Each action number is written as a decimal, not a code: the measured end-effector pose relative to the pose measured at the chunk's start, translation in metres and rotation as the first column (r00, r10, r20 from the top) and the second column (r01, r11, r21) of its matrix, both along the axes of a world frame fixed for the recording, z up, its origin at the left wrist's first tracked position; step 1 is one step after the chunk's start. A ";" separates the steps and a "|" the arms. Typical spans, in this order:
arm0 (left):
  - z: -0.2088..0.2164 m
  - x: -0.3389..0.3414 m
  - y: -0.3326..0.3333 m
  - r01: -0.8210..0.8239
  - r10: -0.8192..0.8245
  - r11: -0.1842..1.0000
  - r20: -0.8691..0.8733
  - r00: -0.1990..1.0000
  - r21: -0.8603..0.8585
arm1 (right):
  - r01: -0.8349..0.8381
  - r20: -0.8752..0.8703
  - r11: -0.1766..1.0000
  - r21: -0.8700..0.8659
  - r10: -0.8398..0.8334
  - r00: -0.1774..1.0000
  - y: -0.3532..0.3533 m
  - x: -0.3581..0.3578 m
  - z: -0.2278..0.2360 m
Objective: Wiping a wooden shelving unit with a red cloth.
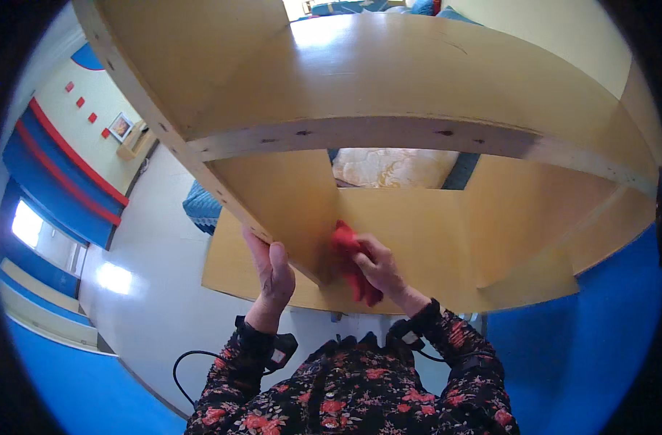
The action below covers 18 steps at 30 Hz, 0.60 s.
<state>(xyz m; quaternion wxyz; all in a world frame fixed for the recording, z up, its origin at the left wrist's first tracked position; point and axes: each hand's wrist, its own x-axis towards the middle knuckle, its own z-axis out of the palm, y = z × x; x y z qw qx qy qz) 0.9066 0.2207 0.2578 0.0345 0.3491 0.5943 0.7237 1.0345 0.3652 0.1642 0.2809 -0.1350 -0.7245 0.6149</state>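
A red cloth (pixel 354 270) is bunched in my right hand (pixel 380 266), low inside a wooden shelf unit. The cloth rests at the corner where the upright panel (pixel 291 199) meets the lower board (pixel 411 239). My left hand (pixel 274 274) lies against the front edge of that upright panel, thumb up on the near side and the other fingers partly behind the wood. Above both hands runs a wide upper shelf (pixel 418 76) with a pale, marked front edge.
Blue panels (pixel 541 341) stand at the right. On the left are a pale floor (pixel 146 239), blue-and-red curtains (pixel 70 170) and a small wall shelf with a picture frame (pixel 120 127). A bed with a patterned cover (pixel 392 168) shows through the unit's back opening.
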 end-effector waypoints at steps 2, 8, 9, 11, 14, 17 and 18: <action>0.005 -0.006 -0.001 0.040 -0.039 0.997 -0.018 0.999 0.061 | 0.037 -0.252 0.998 0.046 -0.024 0.967 -0.008 -0.029 0.072; 0.012 -0.005 0.003 0.118 -0.120 0.991 0.046 0.992 0.056 | 0.649 -0.699 0.698 0.302 -0.300 0.649 -0.018 -0.138 0.131; 0.008 -0.006 0.003 0.049 -0.054 0.996 0.060 0.997 0.080 | 0.649 -0.707 0.699 0.300 -0.293 0.643 -0.004 -0.150 0.124; 0.003 -0.004 0.003 0.067 -0.066 0.997 -0.016 0.998 0.045 | 0.006 -0.248 0.869 -0.495 -0.147 0.958 0.034 -0.165 0.093; -0.001 -0.001 0.012 0.081 -0.080 0.997 -0.057 0.995 0.015 | 0.047 -0.308 0.775 -0.630 -0.305 0.901 0.038 -0.160 -0.034; -0.008 -0.019 -0.012 -0.021 0.021 1.000 -0.039 0.999 0.002 | -0.035 -0.220 0.653 -0.757 -0.205 0.954 -0.060 -0.133 -0.062; -0.007 -0.014 -0.013 0.021 -0.019 0.999 -0.059 0.998 0.025 | -0.018 -0.208 0.658 -0.753 -0.213 0.955 -0.065 -0.114 -0.046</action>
